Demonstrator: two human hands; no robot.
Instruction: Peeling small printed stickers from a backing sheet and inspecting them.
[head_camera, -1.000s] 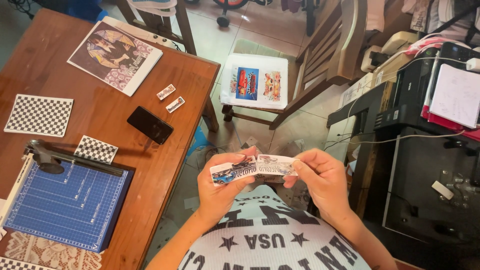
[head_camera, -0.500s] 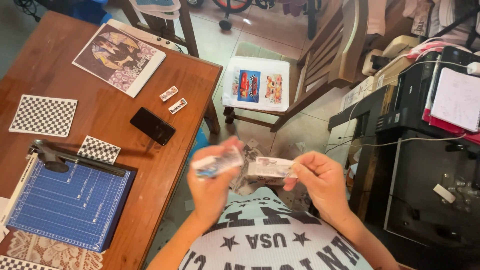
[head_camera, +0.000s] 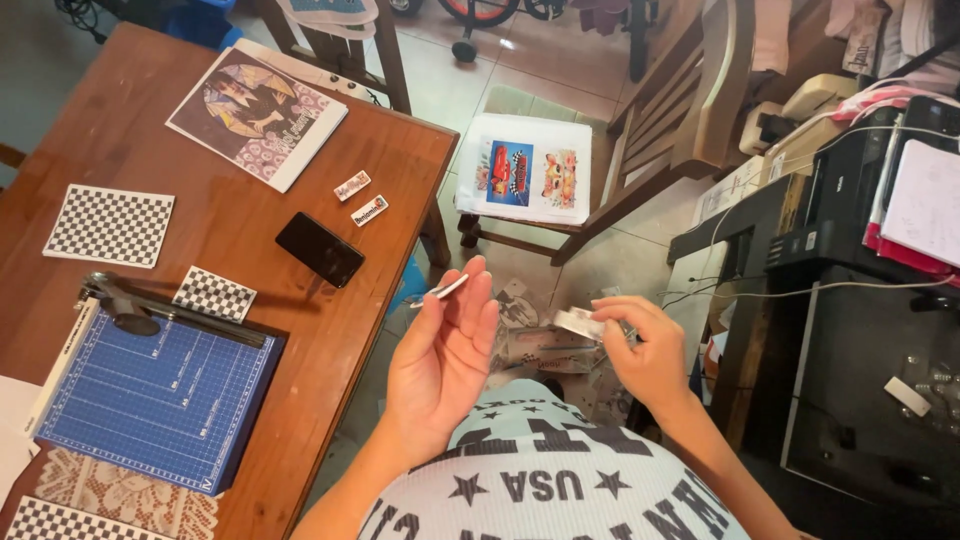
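My left hand is raised palm-up beside the wooden table, pinching a small printed paper strip edge-on between thumb and fingers. My right hand is lower and to the right, holding another small paper piece over the floor. Both hands are above my lap. Paper scraps lie on the floor between the hands.
On the table lie a blue paper cutter, a black phone, two small cut labels, checkerboard sheets and a printed picture sheet. A wooden chair holds a printed sheet. A black printer stands right.
The two hands held one paper strip together; they have since pulled apart, each with a piece. The left hand moved up and left, toward the table edge.
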